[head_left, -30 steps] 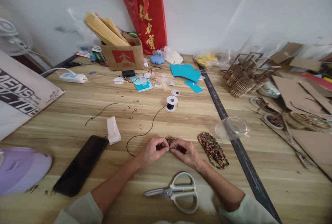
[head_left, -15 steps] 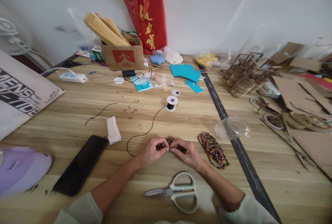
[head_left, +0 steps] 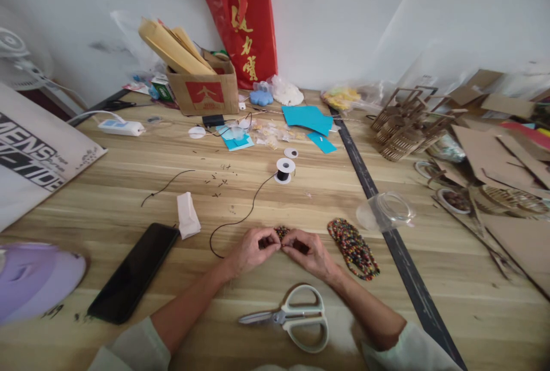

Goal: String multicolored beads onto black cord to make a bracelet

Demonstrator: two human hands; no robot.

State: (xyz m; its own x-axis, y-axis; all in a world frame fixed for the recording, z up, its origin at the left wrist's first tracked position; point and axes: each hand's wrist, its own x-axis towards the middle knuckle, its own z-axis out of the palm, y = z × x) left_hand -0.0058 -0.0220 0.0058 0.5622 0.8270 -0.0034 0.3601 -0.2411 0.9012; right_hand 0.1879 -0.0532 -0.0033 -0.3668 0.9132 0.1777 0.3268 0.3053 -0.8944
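My left hand [head_left: 251,249] and my right hand [head_left: 308,251] rest on the wooden table [head_left: 301,204], fingertips pinched together over a small cluster of coloured beads [head_left: 281,231]. A thin black cord [head_left: 240,219] runs from my left hand up to a white spool [head_left: 285,169]. Both hands are closed in a pinch on the beads and cord. A heap of mixed coloured beads [head_left: 353,246] lies just right of my right hand. White-handled scissors [head_left: 296,316] lie between my forearms.
A black phone [head_left: 134,272] and a folded white tissue [head_left: 188,215] lie to the left, a purple object [head_left: 34,279] beyond them. A clear jar [head_left: 385,211] lies on its side at right. Cardboard pieces [head_left: 494,159], teal paper [head_left: 308,118], a cardboard box [head_left: 204,90] and a red bag [head_left: 243,24] stand further back.
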